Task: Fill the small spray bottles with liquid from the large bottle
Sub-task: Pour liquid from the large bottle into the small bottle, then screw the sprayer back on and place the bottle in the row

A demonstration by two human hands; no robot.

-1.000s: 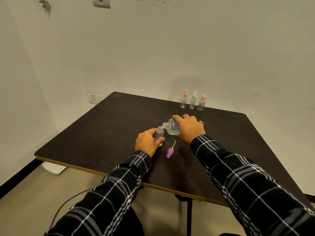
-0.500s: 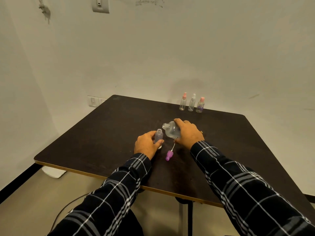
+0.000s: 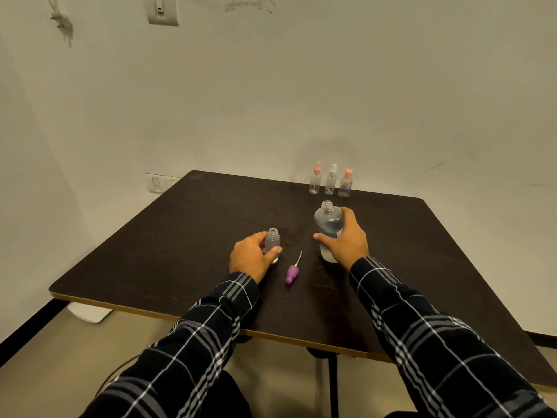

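Note:
My left hand [image 3: 251,258] grips a small uncapped spray bottle [image 3: 272,240] that stands upright on the dark table [image 3: 187,236]. To its right, my right hand [image 3: 346,241] is wrapped round the large clear bottle [image 3: 328,223], which stands upright on the table with its mouth open. Between the two hands lies a purple spray cap [image 3: 292,273] with its thin dip tube pointing away from me.
Three small capped spray bottles [image 3: 331,182] stand in a row near the table's far edge, two with pink caps and one with a white cap. The wall rises close behind the table. Floor shows past the table's near edge.
The large bottle was tilted with its mouth at the small bottle; my right hand has swung it upright and set it down to the right. My left hand stays on the small bottle.

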